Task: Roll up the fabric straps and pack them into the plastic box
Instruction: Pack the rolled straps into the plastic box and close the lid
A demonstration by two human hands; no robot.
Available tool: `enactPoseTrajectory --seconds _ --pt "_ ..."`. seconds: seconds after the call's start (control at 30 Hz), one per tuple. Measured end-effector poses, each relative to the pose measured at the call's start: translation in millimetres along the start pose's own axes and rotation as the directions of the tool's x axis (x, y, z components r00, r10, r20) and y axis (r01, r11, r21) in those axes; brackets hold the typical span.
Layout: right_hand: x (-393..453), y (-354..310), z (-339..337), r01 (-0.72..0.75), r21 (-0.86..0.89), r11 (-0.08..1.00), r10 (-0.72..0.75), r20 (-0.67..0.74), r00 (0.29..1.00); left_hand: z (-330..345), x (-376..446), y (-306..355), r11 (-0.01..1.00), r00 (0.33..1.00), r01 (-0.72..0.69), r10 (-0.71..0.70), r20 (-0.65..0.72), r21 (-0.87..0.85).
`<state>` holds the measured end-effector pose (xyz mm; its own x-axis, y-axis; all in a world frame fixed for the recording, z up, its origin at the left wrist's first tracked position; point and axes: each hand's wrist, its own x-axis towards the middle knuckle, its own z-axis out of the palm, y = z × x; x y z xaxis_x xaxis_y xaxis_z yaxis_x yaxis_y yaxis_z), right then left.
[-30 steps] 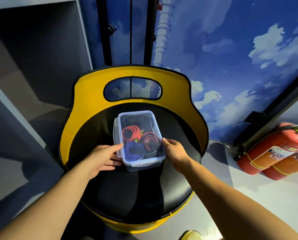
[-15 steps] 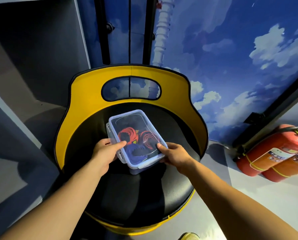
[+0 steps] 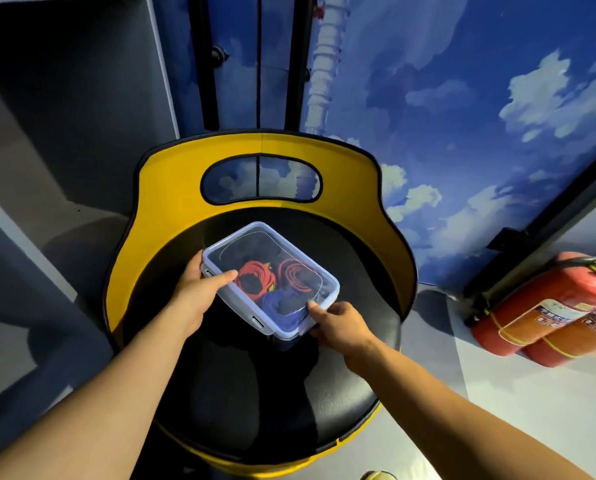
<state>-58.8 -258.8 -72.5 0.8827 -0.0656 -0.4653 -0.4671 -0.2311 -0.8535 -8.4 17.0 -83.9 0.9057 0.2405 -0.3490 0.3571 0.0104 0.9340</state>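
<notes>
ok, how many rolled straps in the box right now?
3 visible through the clear lid of the plastic box: one red roll at left, a second red roll at right, one blue roll nearest the person. More may hide in the dark far end.

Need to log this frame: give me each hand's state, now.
Left hand: grips the plastic box at its left end.
Right hand: grips the box's near right corner.
</notes>
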Motion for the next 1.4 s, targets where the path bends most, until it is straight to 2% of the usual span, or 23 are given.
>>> enactPoseTrajectory --seconds 0.13,0.2,0.27,0.4,0.47,0.57,0.7,0.77,0.83,0.97,1.03,1.13,1.2,1.3,1.4 --pt "10.0 -10.5 -12.8 0.081 0.021 0.997 -0.078 -0.100 0.992 0.7 -38.1 20.7 0.997 0.995 -0.032 0.039 -0.092 0.075" --pt "18.0 -16.9 -22.8 0.125 -0.056 0.991 -0.134 -0.207 0.969 -0.3 -53.2 19.0 0.991 0.989 -0.032 0.051 -0.141 0.131" --pt "24.0 -24.7 -32.6 0.156 -0.103 0.982 -0.179 -0.268 0.947 0.8 -72.0 17.5 0.975 0.991 -0.019 0.047 -0.123 0.223" --pt "22.0 -27.1 -40.1 0.145 -0.062 0.987 -0.153 -0.155 0.976 0.4 -91.1 12.4 0.943 0.995 -0.027 0.057 -0.081 0.331" --pt "11.4 -28.1 -43.7 0.167 -0.132 0.977 -0.186 -0.147 0.972 -3.3 -93.8 11.2 0.920 0.990 -0.112 0.136 -0.037 0.376" --pt "-12.9 -35.1 -51.8 0.261 -0.247 0.933 -0.289 -0.083 0.954 -10.6 -95.4 11.9 0.824 0.957 -0.282 0.275 0.089 0.491" --pt "-19.8 -25.3 -55.2 0.342 -0.386 0.857 -0.353 0.044 0.935 -6.0 -104.1 12.4 0.685 0.912 -0.407 0.275 0.303 0.604" --pt "-18.2 -13.4 -56.5 0.349 -0.452 0.821 -0.326 0.130 0.936 -0.6 -106.1 6.8 0.643 0.897 -0.440 0.295 0.328 0.626" --pt "-23.8 -12.4 -54.7 0.370 -0.509 0.777 -0.331 0.169 0.928 3.1 -109.0 -0.1 0.642 0.896 -0.444 0.329 0.299 0.625" --pt "-28.8 -12.5 -55.3 0.465 -0.648 0.603 -0.430 0.227 0.874 5.8 -113.4 -11.4 0.593 0.878 -0.468 0.399 0.265 0.655" --pt "-27.6 -11.9 -54.8 0.525 -0.678 0.515 -0.537 0.223 0.814 4.8 -112.8 -11.9 0.547 0.863 -0.475 0.441 0.245 0.689" --pt "-14.7 -7.3 -53.2 0.628 -0.729 0.272 -0.693 0.304 0.653 0.8 -101.2 -13.5 0.304 0.775 -0.544 0.539 0.329 0.782" --pt "-6.5 -5.7 -50.6 0.655 -0.743 0.137 -0.695 0.399 0.598 -2.7 -89.8 -16.5 0.148 0.704 -0.603 0.561 0.435 0.784" --pt "-1.0 -0.6 -47.2 0.687 -0.726 0.029 -0.698 0.477 0.533 -5.0 -77.5 -19.6 0.018 0.637 -0.665 0.537 0.554 0.747" --pt "2.2 2.2 -50.3 0.668 -0.742 -0.054 -0.720 0.493 0.489 -3.7 -74.0 -21.0 -0.098 0.591 -0.661 0.543 0.597 0.744"
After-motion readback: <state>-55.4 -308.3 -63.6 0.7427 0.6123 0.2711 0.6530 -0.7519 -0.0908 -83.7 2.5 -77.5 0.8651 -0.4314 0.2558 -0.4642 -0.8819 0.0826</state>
